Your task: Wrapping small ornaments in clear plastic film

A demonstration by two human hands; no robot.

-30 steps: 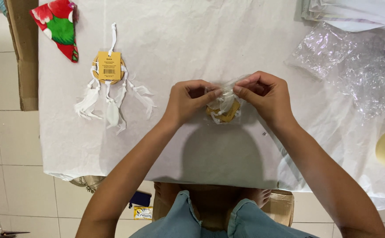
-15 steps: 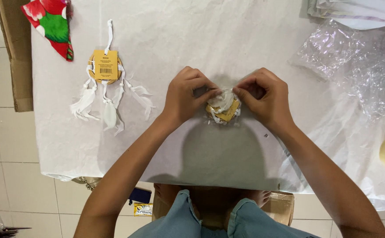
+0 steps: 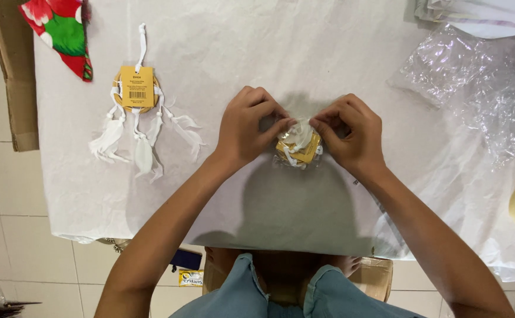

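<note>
Here the left hand (image 3: 247,128) and right hand (image 3: 351,134) both pinch a small clear-wrapped bundle of yellow card and white feathers (image 3: 297,147), lying mid-bench on the white paper sheet (image 3: 304,53). A hard tug could tear the wrap or crush feathers; farther off, the unwrapped white-feathered hanging ornament with yellow tag (image 3: 136,115) lies well apart.

A small round tan-and-white feathered ornament with a yellow card tag (image 3: 298,148) lay bunched at the white paper sheet's (image 3: 304,53) centre, pinched at nine and three o'clock.

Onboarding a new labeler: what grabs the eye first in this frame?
Centre of the white-covered table: the left hand and right hand pinch a small yellow-and-white bundle between them. Upper left lies a white feathered ornament with a yellow tag; crumpled clear plastic lies at right.
</note>
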